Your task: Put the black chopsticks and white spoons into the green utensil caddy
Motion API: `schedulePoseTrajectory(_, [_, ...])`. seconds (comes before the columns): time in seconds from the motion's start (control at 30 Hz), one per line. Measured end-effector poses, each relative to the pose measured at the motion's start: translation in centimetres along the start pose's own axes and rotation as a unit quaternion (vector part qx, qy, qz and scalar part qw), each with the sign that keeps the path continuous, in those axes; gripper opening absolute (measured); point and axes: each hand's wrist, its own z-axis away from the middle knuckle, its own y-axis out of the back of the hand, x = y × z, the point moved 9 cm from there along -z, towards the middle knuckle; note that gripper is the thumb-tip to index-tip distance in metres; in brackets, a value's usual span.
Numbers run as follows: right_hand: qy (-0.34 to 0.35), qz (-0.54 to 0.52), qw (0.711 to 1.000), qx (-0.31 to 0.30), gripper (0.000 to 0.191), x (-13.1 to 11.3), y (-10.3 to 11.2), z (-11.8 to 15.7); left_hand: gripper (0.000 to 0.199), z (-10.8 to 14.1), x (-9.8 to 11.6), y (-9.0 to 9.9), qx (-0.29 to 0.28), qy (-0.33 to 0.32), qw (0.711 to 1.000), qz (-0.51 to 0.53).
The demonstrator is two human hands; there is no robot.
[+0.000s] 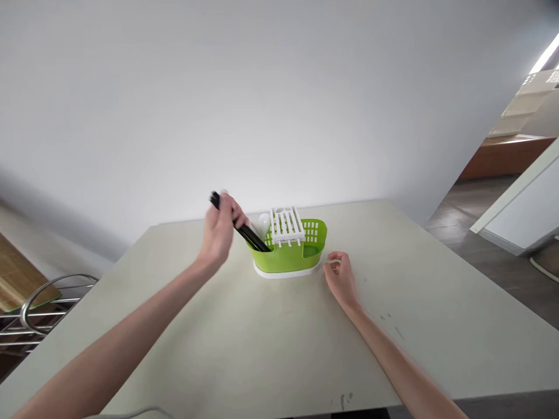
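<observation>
1. Lying at the far left, a wooden board sits by a curved metal rack, beside the pale table.
2. The left hand is raised over the table, its fingers wrapped around a bundle of black sticks; motion blurs the hand. The sticks slant down to the right, their lower ends inside the left part of the green basket.
3. Just right of the sticks, a rounded white piece shows in the basket.
4. The basket stands upright on its white base, near the wall. A white slatted holder spans its middle, with small hooks over the front.
5. The right hand rests at the basket's right end, fingers curled toward the thumb. Whether they pinch anything or touch the base, I cannot tell.
6. Farther right, a white panel stands on the grey floor.
</observation>
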Motion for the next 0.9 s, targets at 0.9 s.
schedulePoseTrajectory(0.9, [0.008,0.052,0.998,-0.025,0.026,0.4,0.1,0.1,0.053,8.0,-3.0,20.3,0.170,0.115,0.979,0.008])
